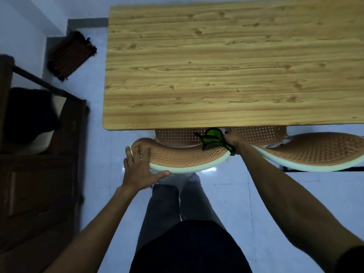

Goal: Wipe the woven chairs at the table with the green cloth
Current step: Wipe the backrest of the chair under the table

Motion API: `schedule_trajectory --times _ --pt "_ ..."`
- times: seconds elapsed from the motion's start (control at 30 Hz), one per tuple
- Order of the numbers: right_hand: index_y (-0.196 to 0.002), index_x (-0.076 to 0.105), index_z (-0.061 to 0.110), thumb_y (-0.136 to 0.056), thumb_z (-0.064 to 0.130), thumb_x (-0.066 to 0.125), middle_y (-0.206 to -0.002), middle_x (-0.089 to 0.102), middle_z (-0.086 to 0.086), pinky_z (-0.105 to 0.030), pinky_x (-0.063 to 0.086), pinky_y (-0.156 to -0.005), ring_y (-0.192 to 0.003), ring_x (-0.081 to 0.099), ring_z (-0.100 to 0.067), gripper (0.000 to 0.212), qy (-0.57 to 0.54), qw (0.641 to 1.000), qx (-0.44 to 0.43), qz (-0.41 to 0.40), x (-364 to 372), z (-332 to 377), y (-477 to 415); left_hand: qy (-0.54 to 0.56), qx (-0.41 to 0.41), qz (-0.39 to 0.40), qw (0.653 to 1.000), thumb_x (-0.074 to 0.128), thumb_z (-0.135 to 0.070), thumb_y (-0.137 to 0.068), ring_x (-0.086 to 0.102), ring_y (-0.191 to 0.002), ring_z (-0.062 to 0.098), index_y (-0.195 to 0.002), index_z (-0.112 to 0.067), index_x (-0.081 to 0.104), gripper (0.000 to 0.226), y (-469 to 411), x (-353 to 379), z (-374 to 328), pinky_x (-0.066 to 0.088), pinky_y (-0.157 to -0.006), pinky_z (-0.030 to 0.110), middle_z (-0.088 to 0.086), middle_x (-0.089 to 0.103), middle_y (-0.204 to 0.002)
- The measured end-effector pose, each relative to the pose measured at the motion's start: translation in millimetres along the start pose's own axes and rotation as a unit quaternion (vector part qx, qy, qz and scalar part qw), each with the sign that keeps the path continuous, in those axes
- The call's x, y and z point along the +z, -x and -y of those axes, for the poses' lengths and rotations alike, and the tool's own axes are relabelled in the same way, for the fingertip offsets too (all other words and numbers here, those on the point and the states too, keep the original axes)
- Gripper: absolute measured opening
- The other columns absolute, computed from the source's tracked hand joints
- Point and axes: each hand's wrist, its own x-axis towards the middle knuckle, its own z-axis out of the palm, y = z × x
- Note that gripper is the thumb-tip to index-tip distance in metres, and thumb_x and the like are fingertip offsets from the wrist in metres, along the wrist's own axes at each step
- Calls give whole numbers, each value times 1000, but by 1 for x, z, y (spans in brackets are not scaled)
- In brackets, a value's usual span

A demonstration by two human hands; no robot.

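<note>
The left hand (140, 168) lies open, fingers spread over the near left rim of the nearer woven chair (183, 156), steadying its backrest; the right hand (232, 141) is closed around the green cloth (211, 139), which bunches against the right end of that same backrest, just below the near edge of the table (216, 66). A second woven chair (319, 150) stands to the right, tucked under the table likewise. The cloth looks wadded rather than flat, so it may skim the weave and miss dust in the holes. With both chairs pushed in, the seats are largely hidden, and wiping without pulling them out would likely leave them untouched. A hard push could also slide the chair on the smooth floor (236, 194).
</note>
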Motion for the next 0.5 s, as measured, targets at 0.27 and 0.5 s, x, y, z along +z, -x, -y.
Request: schedule_trajectory --times 0.27,0.5 --pt "-141 41 -5 -103 21 39 -150 36 -29 -54 30 -111 -136 31 -50 46 126 932 -196 -277 71 -50 72 9 -3 -6 1000 35 -99 -51 -15 -146 40 -150 -20 18 128 4 2 -2 10 -116 62 21 2 -160" --pt "-145 40 1 -99 40 26 -151 40 -22 -60 13 -118 -144 25 -41 63 330 851 -312 -263 202 -42 149 12 -3 22 1000 34 -95 -52 -21 -145 39 -152 -17 7 130 5 -2 -3 8 -116 61 19 -6 -161"
